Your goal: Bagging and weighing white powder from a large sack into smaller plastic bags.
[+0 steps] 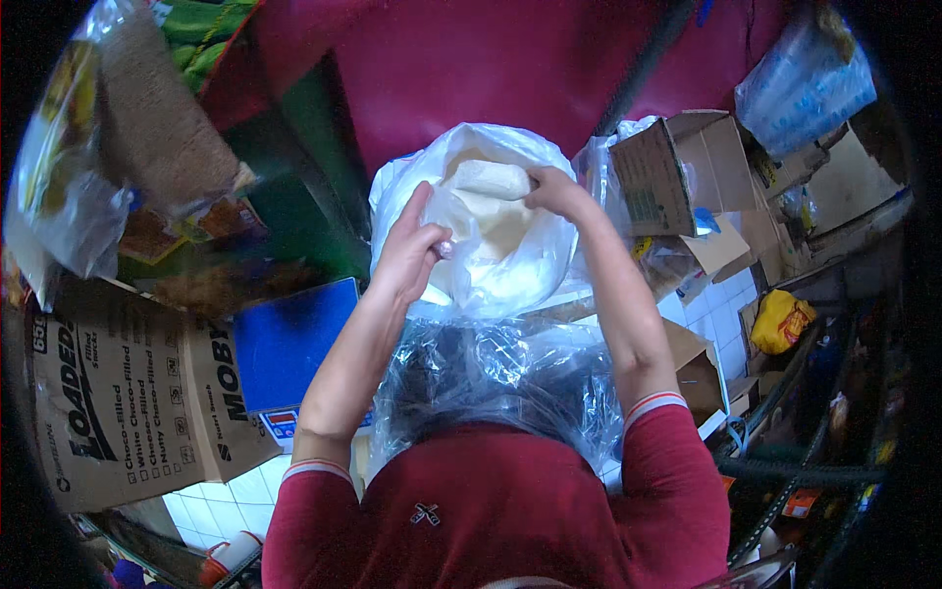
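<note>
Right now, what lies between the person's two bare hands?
In the head view, thin translucent plastic and a whitish, rounded oblong item lie between left hand and right hand, over pale contents of an open white plastic sack.

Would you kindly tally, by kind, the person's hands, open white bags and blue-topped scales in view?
Left hand and right hand: 2 hands
Open white bag: 1
Blue-topped scale: 1
Total: 4
</note>
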The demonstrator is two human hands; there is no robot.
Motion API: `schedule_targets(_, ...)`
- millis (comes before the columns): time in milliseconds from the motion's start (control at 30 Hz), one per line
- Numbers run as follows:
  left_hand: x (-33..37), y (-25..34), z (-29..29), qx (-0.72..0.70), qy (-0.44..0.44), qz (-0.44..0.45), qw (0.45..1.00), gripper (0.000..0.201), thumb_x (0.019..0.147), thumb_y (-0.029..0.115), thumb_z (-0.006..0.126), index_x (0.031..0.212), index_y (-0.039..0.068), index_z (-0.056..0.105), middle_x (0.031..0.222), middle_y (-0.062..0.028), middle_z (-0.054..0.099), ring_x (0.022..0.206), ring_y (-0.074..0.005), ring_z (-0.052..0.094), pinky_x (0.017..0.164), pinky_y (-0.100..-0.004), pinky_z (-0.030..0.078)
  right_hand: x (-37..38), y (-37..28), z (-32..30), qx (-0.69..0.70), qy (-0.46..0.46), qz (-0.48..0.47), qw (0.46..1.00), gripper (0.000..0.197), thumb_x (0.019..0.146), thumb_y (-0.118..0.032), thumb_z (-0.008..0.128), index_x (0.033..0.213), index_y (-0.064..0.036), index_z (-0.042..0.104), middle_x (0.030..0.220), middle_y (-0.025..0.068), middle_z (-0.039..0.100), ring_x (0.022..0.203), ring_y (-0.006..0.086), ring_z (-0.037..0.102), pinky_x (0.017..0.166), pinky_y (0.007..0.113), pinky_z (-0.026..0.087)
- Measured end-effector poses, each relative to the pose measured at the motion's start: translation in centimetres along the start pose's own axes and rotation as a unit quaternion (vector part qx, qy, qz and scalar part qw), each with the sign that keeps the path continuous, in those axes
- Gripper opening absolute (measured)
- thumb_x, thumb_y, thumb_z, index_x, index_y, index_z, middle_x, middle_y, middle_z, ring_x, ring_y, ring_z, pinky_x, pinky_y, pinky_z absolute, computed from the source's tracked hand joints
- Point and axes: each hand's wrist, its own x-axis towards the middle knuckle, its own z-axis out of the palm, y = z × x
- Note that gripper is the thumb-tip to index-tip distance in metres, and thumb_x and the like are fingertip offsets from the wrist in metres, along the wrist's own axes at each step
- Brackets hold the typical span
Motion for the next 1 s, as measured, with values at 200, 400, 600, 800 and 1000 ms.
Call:
schedule_targets(200,2.4,-0.4,-0.5,-0.001,0.022,-0.003,1.000,0.078,0.072,-0.002,0.050,0.140,0.004,0.011,0.121,-0.0155,0.042,0.079,-0.0165,0.051,0.066,-0.0340,0.044,-2.9,-4.2,-3.6,-0.105,-0.025,0.012,0.994,0.040,0.061,-0.012,0.066,0.099,-0.0026,0.061,0.092,0.0151,0.063,0.089,0.0285,0.060,0.084,0.044,0.041)
schedule_targets(400,1.0,-0.2,-0.1,0.018,-0.008,-0.016,1.000,0.078,0.071,-0.003,0.050,0.140,0.004,0.014,0.112,-0.0137,0.047,0.071,-0.0134,0.049,0.062,-0.0321,0.043,-4.4,-10.7,2.7,-0.474,0.073,-0.150,0.864,0.017,0.076,-0.011,0.053,0.090,-0.0143,0.063,0.099,0.0050,0.058,0.103,0.0223,0.051,0.096,0.052,0.025)
schedule_targets(600,-3.4,1.5,-1.2,-0.009,-0.004,0.011,1.000,0.077,0.068,-0.006,0.048,0.138,0.001,0.018,0.124,-0.0132,0.042,0.069,-0.0117,0.049,0.060,-0.0274,0.042,-6.9,-13.5,1.0,-0.486,0.204,-0.304,0.794,0.022,0.075,-0.013,0.052,0.095,-0.0127,0.061,0.089,0.0019,0.053,0.097,0.0180,0.049,0.100,0.051,0.020)
schedule_targets(800,-7.7,3.4,-2.6,-0.044,0.009,0.017,0.999,0.076,0.062,-0.011,0.047,0.135,-0.001,0.027,0.137,-0.0134,0.033,0.121,-0.0224,0.039,0.098,-0.0291,0.034,-8.8,-11.9,-2.3,-0.350,0.235,-0.258,0.869,0.040,0.065,-0.001,0.059,0.105,-0.0093,0.058,0.095,0.0055,0.054,0.098,0.0225,0.049,0.098,0.050,0.022)
schedule_targets(1000,-12.1,5.8,-4.5,-0.050,0.050,0.051,0.996,0.079,0.059,-0.011,0.046,0.135,-0.002,0.026,0.136,-0.0126,0.034,0.120,-0.0196,0.040,0.092,-0.0241,0.038,-5.4,-6.1,1.4,-0.311,0.138,-0.084,0.937,0.038,0.067,-0.002,0.058,0.104,-0.0107,0.059,0.101,0.0083,0.056,0.103,0.0242,0.049,0.093,0.050,0.029)
